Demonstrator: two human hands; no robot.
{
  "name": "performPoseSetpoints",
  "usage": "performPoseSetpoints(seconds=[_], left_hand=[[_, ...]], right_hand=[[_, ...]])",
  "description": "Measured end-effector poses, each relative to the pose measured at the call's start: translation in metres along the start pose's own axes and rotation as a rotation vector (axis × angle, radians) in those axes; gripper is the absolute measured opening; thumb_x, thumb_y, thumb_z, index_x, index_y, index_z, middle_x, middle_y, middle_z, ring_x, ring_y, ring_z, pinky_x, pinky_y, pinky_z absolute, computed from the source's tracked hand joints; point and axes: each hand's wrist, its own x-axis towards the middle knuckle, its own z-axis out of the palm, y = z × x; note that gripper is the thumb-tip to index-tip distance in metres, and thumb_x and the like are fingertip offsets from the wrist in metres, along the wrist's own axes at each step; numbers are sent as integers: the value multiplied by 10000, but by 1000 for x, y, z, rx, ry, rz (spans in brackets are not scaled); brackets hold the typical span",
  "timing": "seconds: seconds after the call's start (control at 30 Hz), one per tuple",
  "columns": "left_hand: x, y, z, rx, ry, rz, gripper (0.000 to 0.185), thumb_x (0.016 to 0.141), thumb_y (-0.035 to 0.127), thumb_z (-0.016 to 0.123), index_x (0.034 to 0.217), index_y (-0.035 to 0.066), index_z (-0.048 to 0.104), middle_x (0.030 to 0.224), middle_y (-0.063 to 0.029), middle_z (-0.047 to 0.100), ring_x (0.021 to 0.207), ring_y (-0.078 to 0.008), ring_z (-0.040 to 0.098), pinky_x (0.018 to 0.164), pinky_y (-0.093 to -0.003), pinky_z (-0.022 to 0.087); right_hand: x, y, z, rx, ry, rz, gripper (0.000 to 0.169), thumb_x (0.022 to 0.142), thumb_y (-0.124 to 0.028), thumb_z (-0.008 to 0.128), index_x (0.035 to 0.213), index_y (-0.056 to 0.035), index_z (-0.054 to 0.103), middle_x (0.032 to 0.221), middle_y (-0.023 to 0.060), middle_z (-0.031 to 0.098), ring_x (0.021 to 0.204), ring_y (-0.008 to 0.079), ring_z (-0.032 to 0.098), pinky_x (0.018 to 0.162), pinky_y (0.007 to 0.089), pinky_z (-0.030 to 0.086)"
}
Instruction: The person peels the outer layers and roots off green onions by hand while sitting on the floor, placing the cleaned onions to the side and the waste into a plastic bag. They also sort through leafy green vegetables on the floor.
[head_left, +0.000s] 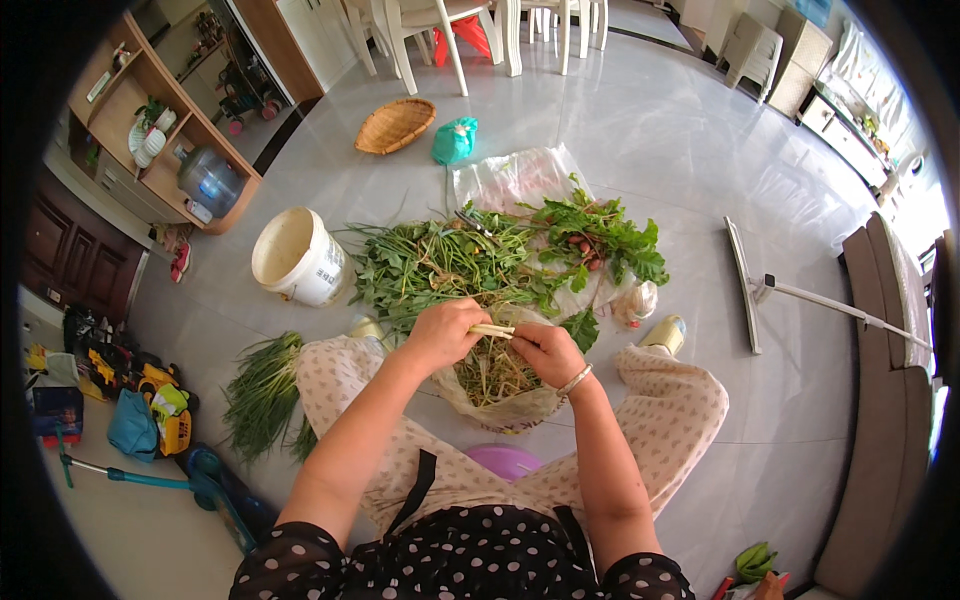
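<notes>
Pale slender stalks (493, 330) stretch between my two hands. My left hand (446, 334) grips them at one end, and the fingers of my right hand (549, 352) pinch the other. Directly below sits an open clear plastic bag (480, 415), holding dry yellowish plant trimmings (495, 371). Beyond the bag spreads a heap of leafy greens (442, 262), with a dark-handled tool (472, 223) on top whose kind is unclear. Leafy plants with red radish-like roots (579, 244) lie at its right, on plastic sheeting (517, 176).
A white bucket (319, 262) stands left of the heap, near a bunch of thin green scallions or chives (262, 394). Farther off are a woven basket (397, 127) and a teal bag (454, 140). A long-handled floor squeegee or mop (742, 285) lies right, beside a sofa (877, 390).
</notes>
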Motion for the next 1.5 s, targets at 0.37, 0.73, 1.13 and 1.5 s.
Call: performPoseSetpoints(seconds=[0.37,0.73,1.13,1.5], left_hand=[[-14,-29,32,77,-150,43,111,689,66,591,782,125,606,718,-34,604,700,-244,603,566,-369,468],[23,-103,-24,-518,144,-466,81,848,111,547,881,107,621,795,-44,645,713,-133,592,624,-244,494],[41,-165,-76,-375,507,-517,110,879,112,513,875,25,581,682,-47,569,630,-107,519,580,-253,402],[29,-169,-92,-440,502,-612,82,857,60,531,915,5,546,663,-62,538,559,-136,460,534,-264,386]], right_hand=[[-13,43,50,226,305,242,95,785,-80,589,789,10,618,603,32,550,554,91,483,508,252,391],[-12,201,129,-409,-31,401,186,819,-173,583,821,-4,661,782,116,619,640,206,574,555,331,459],[190,232,189,-685,-49,469,185,771,-122,583,953,-119,617,1024,120,526,821,331,585,687,415,503],[222,187,144,-446,-18,159,210,710,-208,668,896,-113,692,945,69,607,865,271,562,716,368,462]])
